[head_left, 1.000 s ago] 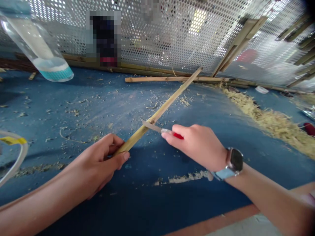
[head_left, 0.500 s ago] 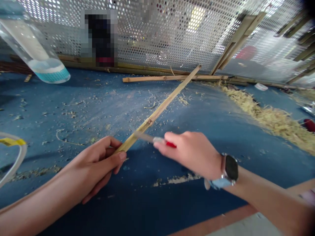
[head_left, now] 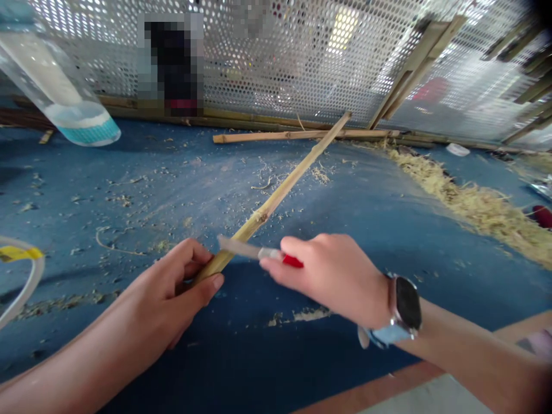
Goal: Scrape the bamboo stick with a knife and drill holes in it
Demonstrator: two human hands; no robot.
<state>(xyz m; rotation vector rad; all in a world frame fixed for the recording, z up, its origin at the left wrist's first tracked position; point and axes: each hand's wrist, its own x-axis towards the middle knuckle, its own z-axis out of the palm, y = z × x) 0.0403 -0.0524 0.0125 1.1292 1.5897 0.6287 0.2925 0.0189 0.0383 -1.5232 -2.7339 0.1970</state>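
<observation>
My left hand [head_left: 185, 293] is closed round the near end of a split bamboo strip [head_left: 282, 192]. The strip slants away to the right, its far end resting near another bamboo piece [head_left: 259, 137] at the back. In my right hand [head_left: 323, 270] is a knife [head_left: 241, 248] with a red and pale handle, the fingers wrapped round it. Its blade lies across the strip, a short way beyond my left fingers. A watch with a light blue band [head_left: 405, 307] sits on my right wrist.
A perforated metal screen [head_left: 267, 75] stands behind the blue work surface [head_left: 172, 190]. Pale shavings [head_left: 474, 198] are heaped at the right. A clear bottle [head_left: 81, 118] is at upper left, and a white hoop with yellow tape [head_left: 32, 276] at the left edge.
My right hand has moved the knife a little left and toward me along the strip, closer to my left hand. My left hand keeps its hold.
</observation>
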